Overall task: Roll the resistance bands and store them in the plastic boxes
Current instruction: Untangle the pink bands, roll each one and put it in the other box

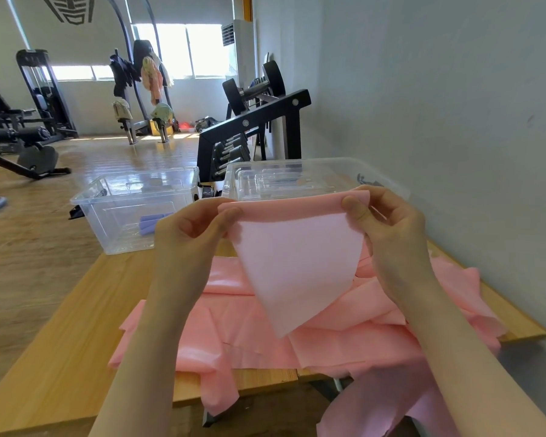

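A pink resistance band (297, 263) is lifted above the wooden table (60, 357), its end held up flat between both hands. My left hand (189, 238) pinches the band's top left corner. My right hand (388, 228) pinches the top right corner with thumb in front. The rest of the pink band lies crumpled on the table (265, 335) and hangs over the near edge. Two clear plastic boxes stand at the table's far end: the left box (108, 197) holds a rolled purple band (152, 223), the right box (328, 171) sits behind the held band.
A grey wall (454, 105) runs along the table's right side. A black dumbbell rack (252, 127) stands behind the boxes. Gym machines (29, 121) stand on the wooden floor at the left.
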